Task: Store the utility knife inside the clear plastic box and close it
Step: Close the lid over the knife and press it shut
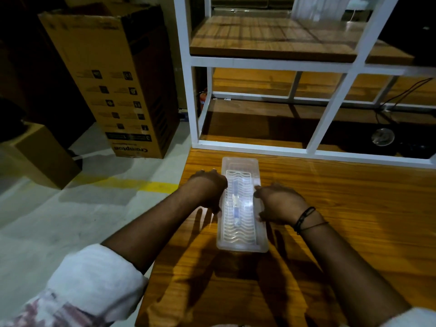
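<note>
A long clear plastic box (240,241) lies lengthwise on the wooden table (342,208), its ribbed lid on top. The utility knife (236,208) shows faintly through the lid, lying along the box's middle. My left hand (208,187) presses against the box's left long side, fingers curled over the edge. My right hand (278,202) holds the right long side, thumb and fingers touching the lid's rim. Both hands grip the box from opposite sides.
A white metal shelf frame (330,109) with wooden boards stands at the table's far edge. A tall cardboard carton (113,86) and a smaller box (44,154) stand on the floor to the left. Cables and a round object (382,136) lie at the back right.
</note>
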Motion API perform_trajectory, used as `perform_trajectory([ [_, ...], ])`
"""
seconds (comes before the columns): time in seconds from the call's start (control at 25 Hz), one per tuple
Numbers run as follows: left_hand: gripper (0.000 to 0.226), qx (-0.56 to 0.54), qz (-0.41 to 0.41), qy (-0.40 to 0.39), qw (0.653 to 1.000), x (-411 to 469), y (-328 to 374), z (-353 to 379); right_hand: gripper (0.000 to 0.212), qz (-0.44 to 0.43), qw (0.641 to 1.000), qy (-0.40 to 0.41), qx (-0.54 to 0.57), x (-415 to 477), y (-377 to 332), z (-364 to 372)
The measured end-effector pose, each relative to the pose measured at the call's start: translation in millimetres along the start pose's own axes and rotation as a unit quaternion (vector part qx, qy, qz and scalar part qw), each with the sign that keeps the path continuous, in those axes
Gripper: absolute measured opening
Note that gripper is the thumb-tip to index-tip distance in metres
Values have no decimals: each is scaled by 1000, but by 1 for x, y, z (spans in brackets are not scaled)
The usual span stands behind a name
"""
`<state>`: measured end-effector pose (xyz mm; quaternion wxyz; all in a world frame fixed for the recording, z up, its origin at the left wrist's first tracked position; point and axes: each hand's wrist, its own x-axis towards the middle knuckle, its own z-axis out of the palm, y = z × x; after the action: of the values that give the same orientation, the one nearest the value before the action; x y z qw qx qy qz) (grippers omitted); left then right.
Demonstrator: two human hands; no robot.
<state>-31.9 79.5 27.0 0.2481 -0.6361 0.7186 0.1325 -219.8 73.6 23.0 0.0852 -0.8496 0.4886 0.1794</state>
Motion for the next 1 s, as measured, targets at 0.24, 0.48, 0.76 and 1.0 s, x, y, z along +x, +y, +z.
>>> perform_trajectory([
  [0.24, 133, 32, 31, -49, 998, -15, 6, 1, 118, -16, 993, -116, -1, -6, 7, 0],
  [0.48, 148, 6, 23, -33, 999, -11, 2, 13, 120, -8, 996, -89, -26, -2, 2, 2],
  [0.76, 145, -26, 30, -38, 999, -15, 0, 15, 120, -10, 995, -97, -5, -3, 5, 2],
  [1.0, 142, -29, 29, -30, 999, -15, -3, 14, 110, -19, 995, -95, -3, -3, 4, -3],
])
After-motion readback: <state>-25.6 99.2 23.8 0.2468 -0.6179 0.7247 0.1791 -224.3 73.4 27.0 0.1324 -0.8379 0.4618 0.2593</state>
